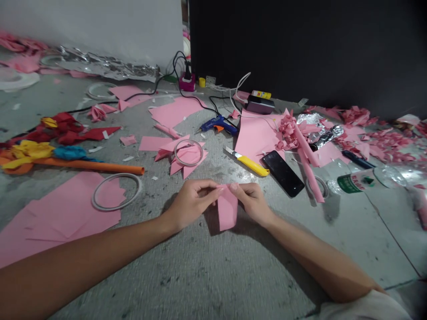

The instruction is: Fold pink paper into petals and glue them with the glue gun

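Left hand (pixel 190 202) and right hand (pixel 255 202) meet at centre, fingers curled, thumbs on top, pinching the upper edge of a pink paper strip (pixel 227 213) between them. Left forearm (pixel 100 262) and right forearm (pixel 310 253) converge from the lower corners. Yellow cutter (pixel 251 164) lies just beyond.

The place looked like a makeshift craft workspace: a glue gun (pixel 216 123), a cutter (pixel 252 165), tape (pixel 115 207), pink paper (pixel 178 111) and foil (pixel 110 66) lay spread over a grey surface (pixel 167 275).
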A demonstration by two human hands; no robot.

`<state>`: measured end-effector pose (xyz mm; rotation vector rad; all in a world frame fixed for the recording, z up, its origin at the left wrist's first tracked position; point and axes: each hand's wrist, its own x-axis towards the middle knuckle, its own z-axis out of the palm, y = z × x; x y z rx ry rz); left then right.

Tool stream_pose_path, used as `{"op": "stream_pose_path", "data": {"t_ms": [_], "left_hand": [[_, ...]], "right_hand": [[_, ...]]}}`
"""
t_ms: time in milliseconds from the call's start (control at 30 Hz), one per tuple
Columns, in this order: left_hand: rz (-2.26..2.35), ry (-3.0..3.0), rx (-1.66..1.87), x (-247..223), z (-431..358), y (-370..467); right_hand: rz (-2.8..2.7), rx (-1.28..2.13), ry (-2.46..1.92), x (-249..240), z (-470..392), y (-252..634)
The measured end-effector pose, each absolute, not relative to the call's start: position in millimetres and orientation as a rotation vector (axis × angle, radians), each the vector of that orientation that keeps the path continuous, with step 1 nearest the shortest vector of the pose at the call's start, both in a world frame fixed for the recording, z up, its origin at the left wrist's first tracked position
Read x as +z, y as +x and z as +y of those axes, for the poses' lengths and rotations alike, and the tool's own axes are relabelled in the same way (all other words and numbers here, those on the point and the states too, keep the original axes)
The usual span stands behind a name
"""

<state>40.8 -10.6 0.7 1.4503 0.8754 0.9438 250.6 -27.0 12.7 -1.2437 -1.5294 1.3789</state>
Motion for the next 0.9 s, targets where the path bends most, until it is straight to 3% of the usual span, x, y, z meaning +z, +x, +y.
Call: {"op": "stream_pose_path", "data": {"t_ms": [900], "left_hand": [[0.949, 1.358, 1.02, -2.9, -6.9, 40.5]], "right_hand": [[-1.609, 1.444, -1.265, 8.2, -28.5, 250.8]]}}
